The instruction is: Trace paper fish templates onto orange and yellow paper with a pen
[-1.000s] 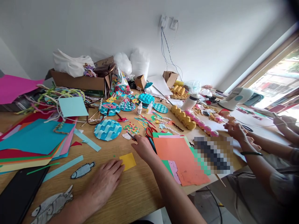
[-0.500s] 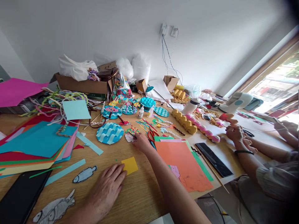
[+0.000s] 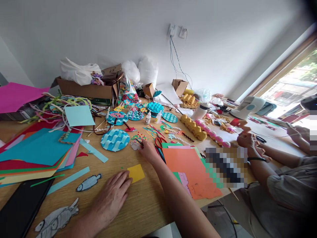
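My left hand (image 3: 112, 196) lies flat on the wooden table (image 3: 146, 211), fingers stretched out, with the fingertips on the edge of a small yellow paper square (image 3: 136, 173). My right hand (image 3: 147, 151) reaches forward and is pinched round a thin dark pen or tool (image 3: 139, 142). Its tip rests by a small white paper fish (image 3: 135, 145) beside a dotted paper disc (image 3: 139, 136). A blue wavy paper disc (image 3: 115, 139) lies just left of that. Red-handled scissors (image 3: 158, 142) lie right of my right hand.
A stack of coloured paper sheets (image 3: 37, 152) is at left, grey paper fish (image 3: 88, 182) and a dark tablet (image 3: 21, 208) near me. An orange sheet (image 3: 192, 168) lies right. Cardboard boxes (image 3: 85, 87), egg cartons (image 3: 194, 126) and glue bottles (image 3: 148, 116) crowd the back. Another person's hands (image 3: 247, 140) work at right.
My right hand has slid a little forward towards the white paper fish. My left hand has stayed on the yellow square. The view has shifted slightly.
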Motion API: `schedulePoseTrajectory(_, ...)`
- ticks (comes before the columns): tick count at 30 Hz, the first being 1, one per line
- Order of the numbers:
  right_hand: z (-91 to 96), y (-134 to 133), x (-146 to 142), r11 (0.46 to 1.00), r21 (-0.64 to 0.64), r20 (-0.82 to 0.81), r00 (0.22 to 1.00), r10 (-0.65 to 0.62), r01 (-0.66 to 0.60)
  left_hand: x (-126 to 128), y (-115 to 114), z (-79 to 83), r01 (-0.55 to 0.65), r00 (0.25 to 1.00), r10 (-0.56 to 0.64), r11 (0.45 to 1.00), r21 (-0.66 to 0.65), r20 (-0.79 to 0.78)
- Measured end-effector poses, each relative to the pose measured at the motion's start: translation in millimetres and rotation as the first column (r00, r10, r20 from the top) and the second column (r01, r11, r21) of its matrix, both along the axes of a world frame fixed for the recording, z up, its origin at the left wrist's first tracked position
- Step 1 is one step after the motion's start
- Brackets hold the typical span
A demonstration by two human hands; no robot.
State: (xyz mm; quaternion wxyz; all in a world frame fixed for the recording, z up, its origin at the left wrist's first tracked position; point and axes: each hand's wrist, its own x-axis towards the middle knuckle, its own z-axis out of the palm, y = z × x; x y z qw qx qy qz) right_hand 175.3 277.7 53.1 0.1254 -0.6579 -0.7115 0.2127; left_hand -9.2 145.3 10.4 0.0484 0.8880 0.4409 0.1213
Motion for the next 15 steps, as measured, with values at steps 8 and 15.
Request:
schedulePoseTrajectory(8,21.0,-36.7,27.9,0.993,-0.086,-0.332,0.942,0.052,-0.085,-13.3,2.0,5.6,-0.022,0.979,0.025,1.000,-0.020,0.200)
schedulePoseTrajectory(15,13.2,-64.4,28.4,0.954,-0.238,-0.390,0.917,0.077,-0.181,-20.2,5.7,13.1,-0.026,0.975,0.017,0.999,0.040,0.220)
